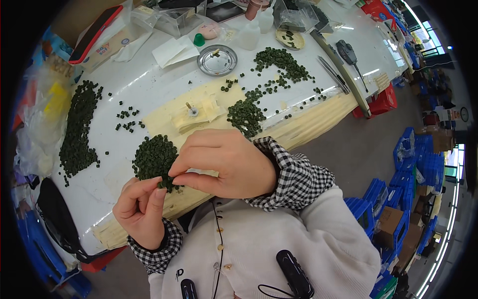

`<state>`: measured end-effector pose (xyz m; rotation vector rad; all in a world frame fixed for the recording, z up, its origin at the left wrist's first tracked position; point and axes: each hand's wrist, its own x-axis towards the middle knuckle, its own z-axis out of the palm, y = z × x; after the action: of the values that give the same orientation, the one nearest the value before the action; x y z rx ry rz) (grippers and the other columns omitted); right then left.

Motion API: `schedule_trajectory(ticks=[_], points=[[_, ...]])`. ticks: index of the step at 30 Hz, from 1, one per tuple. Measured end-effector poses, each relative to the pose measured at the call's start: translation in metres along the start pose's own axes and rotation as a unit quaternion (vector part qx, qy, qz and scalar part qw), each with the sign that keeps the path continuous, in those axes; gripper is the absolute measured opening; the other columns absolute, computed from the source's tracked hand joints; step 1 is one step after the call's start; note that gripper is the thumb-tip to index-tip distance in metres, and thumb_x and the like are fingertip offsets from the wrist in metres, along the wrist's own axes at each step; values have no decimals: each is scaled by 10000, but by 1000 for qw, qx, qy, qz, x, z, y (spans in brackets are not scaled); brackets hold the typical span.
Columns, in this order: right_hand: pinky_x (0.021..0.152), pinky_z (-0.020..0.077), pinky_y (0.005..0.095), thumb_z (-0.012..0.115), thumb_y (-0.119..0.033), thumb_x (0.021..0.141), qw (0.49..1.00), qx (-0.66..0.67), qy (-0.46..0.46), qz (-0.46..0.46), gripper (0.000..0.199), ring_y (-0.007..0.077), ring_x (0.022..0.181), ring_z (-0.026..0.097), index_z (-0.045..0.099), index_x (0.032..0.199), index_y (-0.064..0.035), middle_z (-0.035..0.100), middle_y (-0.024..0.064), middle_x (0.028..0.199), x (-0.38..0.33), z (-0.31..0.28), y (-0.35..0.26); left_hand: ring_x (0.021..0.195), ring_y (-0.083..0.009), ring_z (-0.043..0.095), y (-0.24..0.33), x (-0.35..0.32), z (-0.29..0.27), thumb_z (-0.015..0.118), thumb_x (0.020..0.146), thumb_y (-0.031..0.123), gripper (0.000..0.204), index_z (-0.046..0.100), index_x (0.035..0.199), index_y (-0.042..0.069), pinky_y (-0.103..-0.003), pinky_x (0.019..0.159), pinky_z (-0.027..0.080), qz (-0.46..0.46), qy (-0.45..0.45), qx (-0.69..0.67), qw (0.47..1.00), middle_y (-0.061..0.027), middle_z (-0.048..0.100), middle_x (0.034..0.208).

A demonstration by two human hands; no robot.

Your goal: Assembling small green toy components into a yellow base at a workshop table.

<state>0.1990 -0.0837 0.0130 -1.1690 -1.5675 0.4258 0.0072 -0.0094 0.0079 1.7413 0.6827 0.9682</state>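
My left hand (138, 212) and my right hand (226, 162) meet low in front of my chest, at the table's near edge. Thumb and forefinger of the left one pinch a small dark green piece, mostly covered by the fingertips. The right fingers are also pinched together, close beside the left fingertips; whatever they hold is too small to make out. Just behind the hands lies a heap of small dark green cylindrical pieces (151, 152). Farther back, a pale yellow pad (184, 119) carries a small round metal base with an upright brass-coloured pin (190, 108).
More green pieces form a long pile (79, 132) at left and heaps (245, 118) toward the right. Beyond are a round metal dish (201, 64), white bottles (247, 37) and tweezers (333, 74). A black handheld radio (347, 52) lies far right. Blue crates (420, 162) stand beyond the table.
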Motion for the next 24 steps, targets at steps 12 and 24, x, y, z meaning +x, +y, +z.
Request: schedule_trajectory(ticks=[12,24], points=[[586,479,297,679,-16,762,996,75,46,21,101,228,668,608,627,848,-18,611,88,766,-1,8,-3,548,-53,287,0,4,8,699,727,-95,213,683,923,-15,-211,516,212,54,28,69,996,55,316,578],[590,492,270,688,-4,760,995,62,45,70,110,198,669,625,642,860,-1,635,87,776,1,12,-1,511,-60,286,2,7,12,716,714,-94,233,699,924,6,-218,477,214,90,38,140,985,43,310,574]])
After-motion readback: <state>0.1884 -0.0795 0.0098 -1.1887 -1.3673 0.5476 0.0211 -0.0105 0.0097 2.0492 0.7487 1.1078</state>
